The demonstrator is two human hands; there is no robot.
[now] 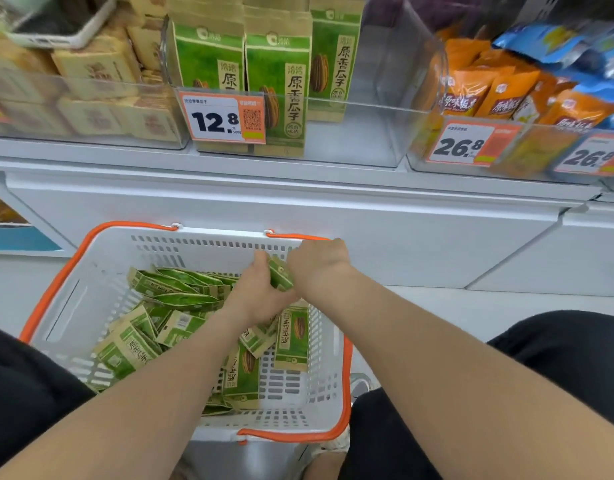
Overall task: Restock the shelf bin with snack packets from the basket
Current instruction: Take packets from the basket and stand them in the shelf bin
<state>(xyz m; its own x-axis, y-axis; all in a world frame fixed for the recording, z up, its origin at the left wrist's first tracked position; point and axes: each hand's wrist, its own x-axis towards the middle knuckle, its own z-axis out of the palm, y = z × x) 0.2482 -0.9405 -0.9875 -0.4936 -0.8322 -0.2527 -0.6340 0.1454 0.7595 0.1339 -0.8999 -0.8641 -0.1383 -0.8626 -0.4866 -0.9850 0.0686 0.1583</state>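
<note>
A white basket (101,258) with orange handles sits between my knees and holds several green snack packets (181,289). My left hand (258,296) and my right hand (317,268) meet over the basket's far right corner and together grip one green packet (280,274) between them. Above, a clear shelf bin (361,112) holds three upright green packets (277,81) of the same kind behind a 12.8 price tag (222,117). The right half of that bin has no packets.
A bin of tan packets (91,84) stands to the left, with a phone (59,22) lying on top. To the right is a bin of orange and blue packets (506,91) with 26.8 tags. A white cabinet front (298,209) lies below the shelf.
</note>
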